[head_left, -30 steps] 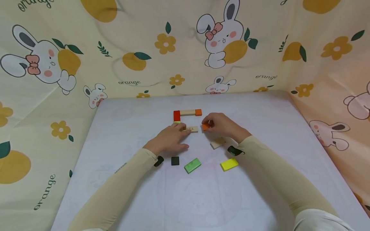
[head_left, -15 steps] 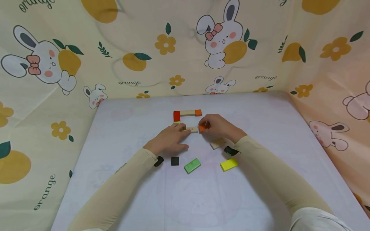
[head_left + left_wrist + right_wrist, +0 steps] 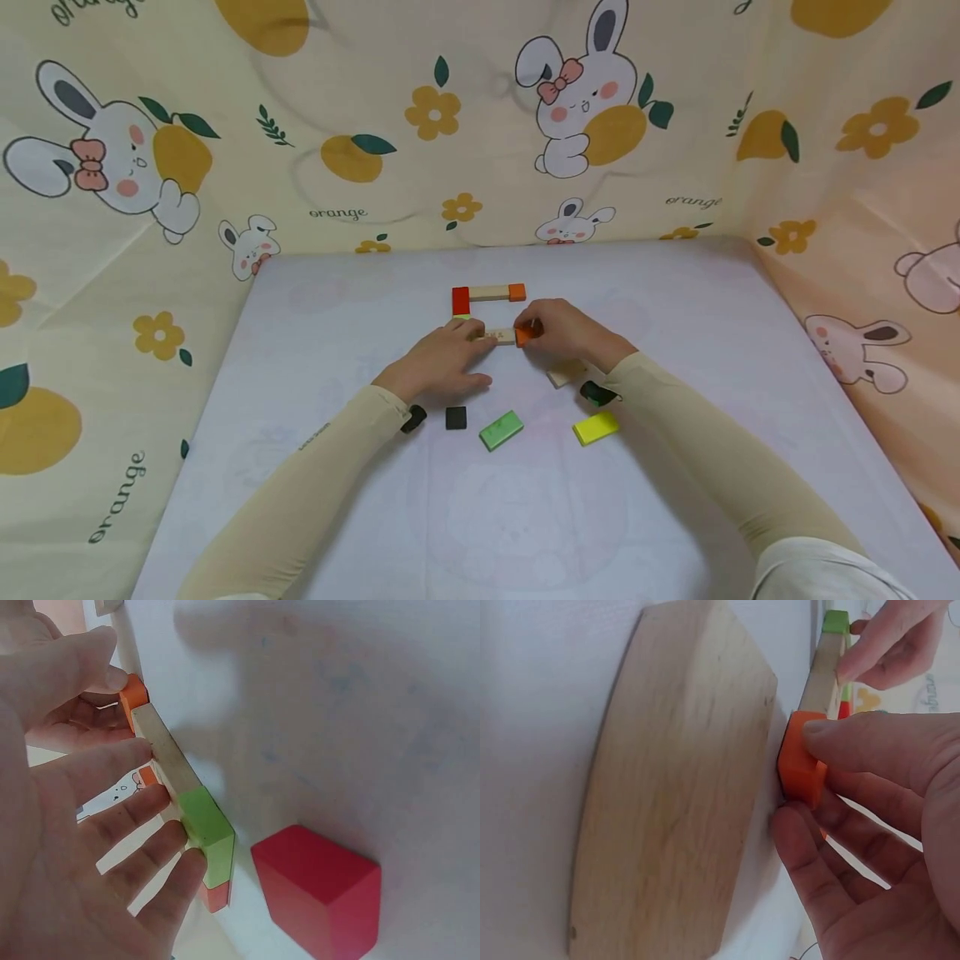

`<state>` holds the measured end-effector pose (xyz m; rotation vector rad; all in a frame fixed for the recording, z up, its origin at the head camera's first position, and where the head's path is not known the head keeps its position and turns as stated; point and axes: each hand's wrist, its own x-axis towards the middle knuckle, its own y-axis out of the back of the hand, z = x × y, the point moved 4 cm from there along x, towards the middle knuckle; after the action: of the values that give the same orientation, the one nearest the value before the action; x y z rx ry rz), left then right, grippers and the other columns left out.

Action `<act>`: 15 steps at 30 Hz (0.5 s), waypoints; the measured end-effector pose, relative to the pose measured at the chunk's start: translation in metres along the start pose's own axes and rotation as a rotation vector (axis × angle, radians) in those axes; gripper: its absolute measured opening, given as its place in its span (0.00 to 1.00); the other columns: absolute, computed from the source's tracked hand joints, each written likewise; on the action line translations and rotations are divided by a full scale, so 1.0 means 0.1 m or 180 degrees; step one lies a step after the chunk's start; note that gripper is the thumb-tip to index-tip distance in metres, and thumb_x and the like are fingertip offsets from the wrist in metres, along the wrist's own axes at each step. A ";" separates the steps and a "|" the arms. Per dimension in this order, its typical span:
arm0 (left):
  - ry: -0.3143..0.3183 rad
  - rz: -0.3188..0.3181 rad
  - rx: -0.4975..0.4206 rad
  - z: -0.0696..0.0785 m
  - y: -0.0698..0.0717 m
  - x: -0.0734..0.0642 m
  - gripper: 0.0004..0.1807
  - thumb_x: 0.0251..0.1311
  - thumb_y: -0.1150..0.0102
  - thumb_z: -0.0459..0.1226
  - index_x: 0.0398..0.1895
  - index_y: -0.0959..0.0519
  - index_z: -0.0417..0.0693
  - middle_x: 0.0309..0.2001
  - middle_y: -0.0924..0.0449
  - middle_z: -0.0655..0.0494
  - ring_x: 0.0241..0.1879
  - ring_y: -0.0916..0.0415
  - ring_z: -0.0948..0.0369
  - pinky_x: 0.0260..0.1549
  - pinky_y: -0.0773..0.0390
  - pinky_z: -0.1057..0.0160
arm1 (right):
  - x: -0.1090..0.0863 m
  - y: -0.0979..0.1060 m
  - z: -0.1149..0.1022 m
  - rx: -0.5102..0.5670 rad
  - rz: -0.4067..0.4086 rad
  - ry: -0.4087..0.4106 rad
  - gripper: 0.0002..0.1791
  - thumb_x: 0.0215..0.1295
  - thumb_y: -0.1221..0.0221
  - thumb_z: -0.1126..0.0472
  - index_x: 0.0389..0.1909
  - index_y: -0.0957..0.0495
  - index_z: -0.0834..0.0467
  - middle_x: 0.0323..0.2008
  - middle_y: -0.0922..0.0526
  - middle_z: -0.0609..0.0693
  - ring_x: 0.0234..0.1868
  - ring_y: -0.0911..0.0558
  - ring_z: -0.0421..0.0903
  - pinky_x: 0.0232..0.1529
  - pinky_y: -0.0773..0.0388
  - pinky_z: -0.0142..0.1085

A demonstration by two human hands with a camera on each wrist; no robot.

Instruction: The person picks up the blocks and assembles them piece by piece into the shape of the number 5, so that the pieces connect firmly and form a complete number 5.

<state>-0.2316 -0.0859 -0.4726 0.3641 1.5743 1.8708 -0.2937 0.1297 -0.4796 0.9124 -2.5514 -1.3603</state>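
My right hand (image 3: pixel 566 329) pinches a small orange block (image 3: pixel 801 769) between thumb and fingers. That block stands at the right end of a pale wooden block (image 3: pixel 502 336), seemingly touching it. My left hand (image 3: pixel 444 358) has its fingers extended along this row, fingertips touching the pale block and a light green block (image 3: pixel 206 823) at its other end. Behind the hands, a red block (image 3: pixel 461 301), another pale wooden block (image 3: pixel 489 293) and a second orange block (image 3: pixel 517 292) join up. The left hand hides part of the green block in the head view.
A loose wooden block (image 3: pixel 566 373) lies under the right wrist. Nearer the person lie a dark square block (image 3: pixel 456 418), a green block (image 3: pixel 501 431) and a yellow block (image 3: pixel 596 428). The left wrist view shows a red block (image 3: pixel 319 889) close up. Patterned cloth (image 3: pixel 480 125) surrounds the table.
My right hand has moved slightly left with the orange block, closing the gap to the pale wooden block. The left hand stays in place.
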 end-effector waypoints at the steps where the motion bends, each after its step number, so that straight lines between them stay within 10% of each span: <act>1: -0.0001 0.0005 -0.0005 0.00 0.00 0.00 0.39 0.74 0.37 0.58 0.84 0.31 0.55 0.78 0.36 0.50 0.77 0.41 0.51 0.75 0.35 0.52 | 0.00 0.00 0.00 -0.0001 0.0007 0.0002 0.18 0.69 0.26 0.65 0.58 0.12 0.58 0.50 0.14 0.50 0.48 0.19 0.51 0.56 0.17 0.46; 15: 0.0028 0.0055 -0.0052 0.03 0.02 -0.03 0.39 0.74 0.37 0.57 0.84 0.32 0.56 0.78 0.35 0.51 0.76 0.40 0.51 0.74 0.32 0.51 | -0.01 -0.02 -0.06 -0.0022 -0.0038 -0.0043 0.20 0.69 0.27 0.65 0.60 0.13 0.60 0.51 0.14 0.51 0.48 0.20 0.51 0.57 0.18 0.45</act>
<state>-0.2280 -0.0851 -0.4696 0.3638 1.5656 1.8997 -0.2897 0.1252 -0.4772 0.9218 -2.5537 -1.3823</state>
